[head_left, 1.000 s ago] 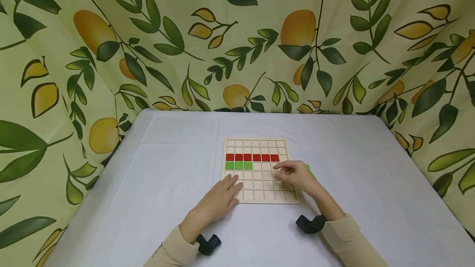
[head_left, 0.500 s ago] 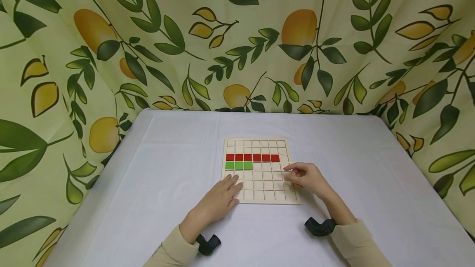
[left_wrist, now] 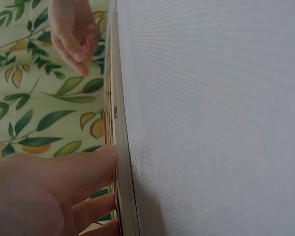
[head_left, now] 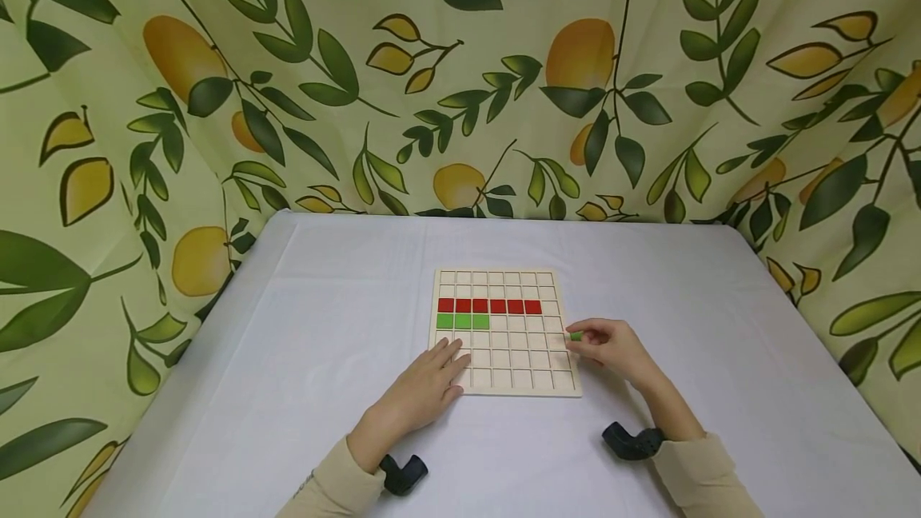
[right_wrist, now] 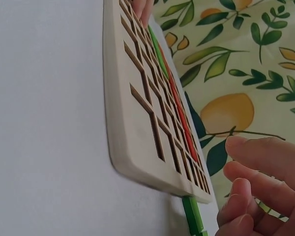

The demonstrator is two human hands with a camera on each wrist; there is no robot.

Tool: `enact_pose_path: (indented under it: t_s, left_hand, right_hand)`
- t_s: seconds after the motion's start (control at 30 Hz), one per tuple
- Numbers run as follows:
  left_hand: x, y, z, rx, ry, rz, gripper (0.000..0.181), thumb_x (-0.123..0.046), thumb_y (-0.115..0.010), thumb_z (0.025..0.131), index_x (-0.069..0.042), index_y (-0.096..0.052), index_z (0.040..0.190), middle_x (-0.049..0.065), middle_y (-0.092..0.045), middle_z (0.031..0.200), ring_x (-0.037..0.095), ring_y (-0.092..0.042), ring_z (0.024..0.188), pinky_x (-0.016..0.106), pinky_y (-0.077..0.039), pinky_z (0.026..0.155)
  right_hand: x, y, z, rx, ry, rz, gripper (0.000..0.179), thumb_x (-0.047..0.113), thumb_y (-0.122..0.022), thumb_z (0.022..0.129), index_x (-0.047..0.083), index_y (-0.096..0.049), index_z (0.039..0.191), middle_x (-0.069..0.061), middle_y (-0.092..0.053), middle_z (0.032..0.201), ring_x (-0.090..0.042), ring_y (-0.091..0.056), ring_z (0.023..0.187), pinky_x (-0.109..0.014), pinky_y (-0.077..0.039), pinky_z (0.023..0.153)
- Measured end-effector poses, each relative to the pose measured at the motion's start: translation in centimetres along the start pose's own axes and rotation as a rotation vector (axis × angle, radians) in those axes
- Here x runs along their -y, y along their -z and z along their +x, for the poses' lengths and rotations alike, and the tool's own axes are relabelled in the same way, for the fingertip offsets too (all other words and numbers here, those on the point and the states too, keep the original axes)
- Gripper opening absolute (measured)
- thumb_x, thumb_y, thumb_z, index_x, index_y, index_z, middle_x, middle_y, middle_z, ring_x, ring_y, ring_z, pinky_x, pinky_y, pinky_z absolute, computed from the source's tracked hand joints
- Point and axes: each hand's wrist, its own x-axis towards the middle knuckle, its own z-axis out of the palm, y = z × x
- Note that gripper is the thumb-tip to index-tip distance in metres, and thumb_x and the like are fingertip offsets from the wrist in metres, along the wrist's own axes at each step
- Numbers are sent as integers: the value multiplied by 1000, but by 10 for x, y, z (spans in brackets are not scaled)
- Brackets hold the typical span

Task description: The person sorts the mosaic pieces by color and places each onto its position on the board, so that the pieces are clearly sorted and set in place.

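Observation:
A pale wooden grid board lies on the table. One row holds several red tiles, and the row in front of it has three green tiles at its left end. My left hand rests on the board's front left corner, fingers spread and fairly straight, thumb at the edge. Off the board's right edge, my right hand hovers with loosely bent fingers. Under it, loose green tiles lie on the tablecloth against the board; one green tile shows between thumb and forefinger in the head view.
White cloth covers the table around the board. Behind it and at both sides hangs a curtain printed with fruit and leaves. A black wrist camera is on the left wrist, another black camera on the right.
My right hand has drawn back to the right, from over the board to just past its right edge. A green tile has come into sight at its fingertips. My left hand stays put.

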Motion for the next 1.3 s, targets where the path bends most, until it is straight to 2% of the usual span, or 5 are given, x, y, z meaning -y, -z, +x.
enact_pose_path:
  t_s: [0.4,0.57,0.97,1.3]
  left_hand:
    - [-1,1,-1,7,4,-7,46,-20,-53,98,-6,-48,141,15,-39,154,37,-34,145,50,-35,118]
    - [-1,1,-1,10,5,-12,46,-19,-53,98,-6,-47,141,15,-39,154,37,-33,145,50,-34,118]
    - [0,0,1,6,10,-13,46,-21,-53,98,-7,-48,141,15,-39,154,36,-33,145,51,-34,118]
    - [-1,1,0,18,12,-16,46,-21,-52,98,-8,-47,142,15,-38,155,36,-33,146,52,-35,117]
  right_hand:
    - [-15,14,0,-46,28,-74,32,9,-75,80,-7,-69,107,-1,-56,70,0,-44,55,-17,-40,47]
    - [-23,23,0,-53,15,-99,31,8,-75,80,-7,-68,106,2,-55,69,0,-44,55,-18,-41,47]
    - [-31,35,-1,-30,-10,-143,34,10,-76,80,-9,-67,106,2,-54,70,0,-43,55,-18,-40,47]
    - [-37,40,-3,-8,-39,-127,38,5,-76,77,-12,-65,108,-2,-54,70,0,-43,56,-18,-40,47]
